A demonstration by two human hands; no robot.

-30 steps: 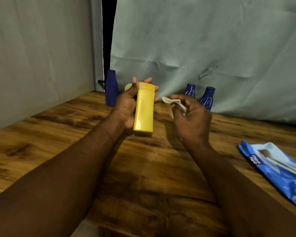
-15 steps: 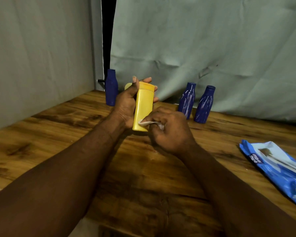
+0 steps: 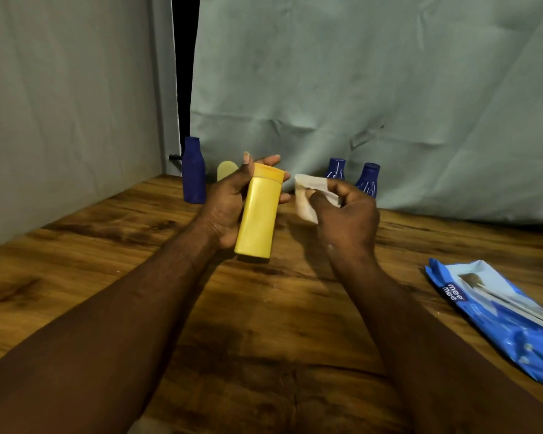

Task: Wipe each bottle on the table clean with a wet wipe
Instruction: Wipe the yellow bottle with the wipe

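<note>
1. We see a pale grey-green cloth (image 3: 358, 73) hanging creased behind both hands. A plain grey wall (image 3: 69, 104) stands to the left of the left hand (image 3: 226, 205), and a dark vertical gap (image 3: 185, 73) separates the 2.
2. The wooden table (image 3: 264, 324) lies under both forearms, brown and glossy with dark streaked grain.
3. A wipes pack (image 3: 499, 321) of soft blue and white plastic lies flat on the table well to the right of the right hand (image 3: 347, 214).
4. The yellow bottle (image 3: 257, 220) sits in the left hand. It is smooth plastic, flat-faced with rounded shoulders and a deeper yellow cap. It tilts with the cap away from us, leaning toward the right hand, and a shadow lies under its base.
5. We count 3 dark blue bottles standing upright on the table. The left blue bottle (image 3: 193, 173) is beyond and left of the left hand. The middle blue bottle (image 3: 336, 169) and right blue bottle (image 3: 368, 180) are just beyond the right hand, which partly hides them.
6. The wet wipe (image 3: 306, 195) is thin, white and crumpled. It is in the right hand, just beside the bottle's cap but apart from it.
7. A pale yellow rounded shape (image 3: 227, 168) peeks out behind the left thumb, and we cannot tell what it is.
8. The left hand wraps the bottle from its left, with the thumb pointing up by the cap and fingertips showing round the far side. The right hand turns its back to us, its thumb and fingers pinching the wipe.
</note>
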